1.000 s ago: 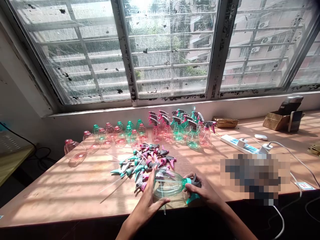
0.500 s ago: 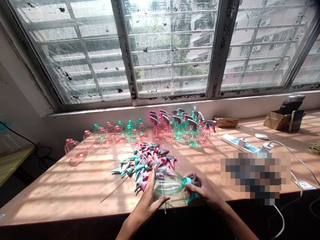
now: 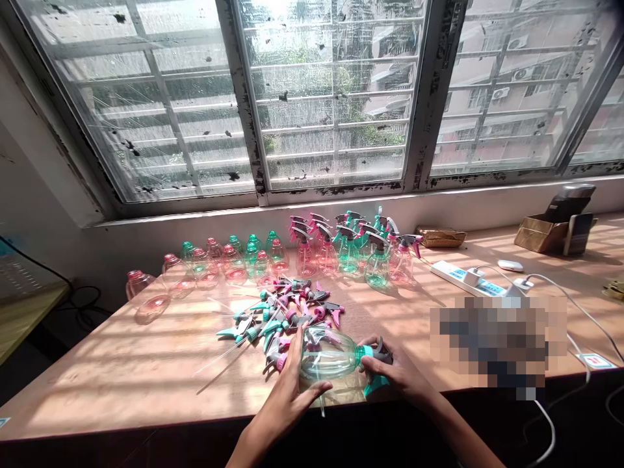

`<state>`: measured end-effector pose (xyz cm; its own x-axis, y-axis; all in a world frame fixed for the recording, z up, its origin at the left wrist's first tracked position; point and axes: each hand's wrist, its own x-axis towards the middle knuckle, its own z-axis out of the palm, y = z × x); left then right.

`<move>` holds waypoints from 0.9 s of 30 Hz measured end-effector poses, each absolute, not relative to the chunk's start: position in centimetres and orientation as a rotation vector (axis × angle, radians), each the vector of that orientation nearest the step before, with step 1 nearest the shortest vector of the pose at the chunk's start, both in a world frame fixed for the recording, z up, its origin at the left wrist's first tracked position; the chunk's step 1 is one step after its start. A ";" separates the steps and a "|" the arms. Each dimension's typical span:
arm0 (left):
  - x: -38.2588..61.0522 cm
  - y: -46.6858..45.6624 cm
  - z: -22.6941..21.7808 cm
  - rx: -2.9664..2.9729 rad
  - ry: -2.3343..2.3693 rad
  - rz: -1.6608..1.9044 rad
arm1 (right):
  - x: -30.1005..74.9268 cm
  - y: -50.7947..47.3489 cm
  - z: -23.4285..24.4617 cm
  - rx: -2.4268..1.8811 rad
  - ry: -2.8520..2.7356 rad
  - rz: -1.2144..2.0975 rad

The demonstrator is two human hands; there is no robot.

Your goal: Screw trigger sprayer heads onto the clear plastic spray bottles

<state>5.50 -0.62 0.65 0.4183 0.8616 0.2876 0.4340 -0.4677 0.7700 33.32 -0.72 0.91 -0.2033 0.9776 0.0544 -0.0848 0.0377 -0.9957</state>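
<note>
A clear green spray bottle (image 3: pixel 329 356) lies on its side in the air over the table's front edge, its neck toward the right. My left hand (image 3: pixel 297 380) is closed around the bottle's base, thumb below and fingers behind. At the neck, my right hand (image 3: pixel 390 367) grips the grey and teal trigger sprayer (image 3: pixel 373 359), which sits on the bottle's mouth. Just beyond my hands lies a heap of loose trigger sprayers (image 3: pixel 287 318) in pink, teal and grey, with thin tubes pointing left.
Open-topped pink and green bottles (image 3: pixel 233 263) stand at the back left. Bottles with sprayers fitted (image 3: pixel 348 257) stand behind the heap. On the right are a power strip (image 3: pixel 468 281) with cables, a cardboard box (image 3: pixel 540 234) and a blurred-out patch.
Almost nothing differs. Both hands keep the same hold on the bottle and the sprayer, with hardly any shift.
</note>
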 end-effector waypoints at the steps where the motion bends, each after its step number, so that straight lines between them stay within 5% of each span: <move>1: 5.5 -0.6 0.7 2.080 1.099 0.921 | 33.3 -0.7 1.0 -1.008 -1.307 1.366; 27: 5.8 -0.7 0.6 2.108 1.089 0.945 | 33.1 -0.9 1.3 -0.974 -1.326 1.388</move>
<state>5.85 -0.74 0.64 0.4161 0.8499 0.3233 0.4397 -0.4992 0.7466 33.11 -0.86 1.32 -0.2324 0.9706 0.0626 -0.1073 0.0384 -0.9935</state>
